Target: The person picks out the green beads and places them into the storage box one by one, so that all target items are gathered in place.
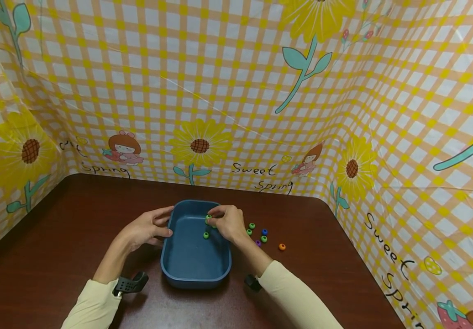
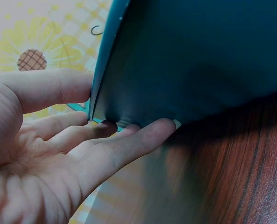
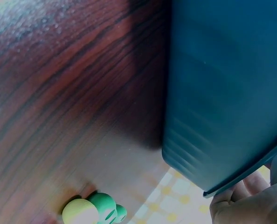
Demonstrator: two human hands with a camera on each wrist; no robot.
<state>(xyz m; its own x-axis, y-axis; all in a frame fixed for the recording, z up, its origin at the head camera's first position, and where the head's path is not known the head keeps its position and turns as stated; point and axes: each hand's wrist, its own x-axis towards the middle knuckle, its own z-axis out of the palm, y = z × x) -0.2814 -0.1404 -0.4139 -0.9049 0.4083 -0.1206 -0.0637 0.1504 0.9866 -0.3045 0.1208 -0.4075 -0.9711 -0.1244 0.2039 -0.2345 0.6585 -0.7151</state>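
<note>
A blue rectangular bin (image 1: 196, 279) stands on the table. My left hand (image 1: 148, 227) is at its left wall, fingers mostly straight and touching the outside near the rim. In the left wrist view, those fingers (image 2: 129, 144) lie along the outer wall. My right hand (image 1: 229, 222) reaches over the right rim and pinches a green bead (image 1: 208, 218) between thumb and forefinger. Another green bead (image 1: 206, 235) lies on the bin's floor. Just below the right fingertips there is more green, partly hidden by the hand. The right wrist view shows the bin's outer side (image 3: 222, 93), with the fingertips hidden.
Right of the bin lie several loose beads: green ones (image 1: 264, 239), a blue bead (image 1: 265, 232), a purple bead (image 1: 258, 243) partly behind the right wrist, and an orange bead (image 1: 282, 246). A checked cloth (image 1: 236, 100) hangs around the dark wooden table (image 1: 310, 283).
</note>
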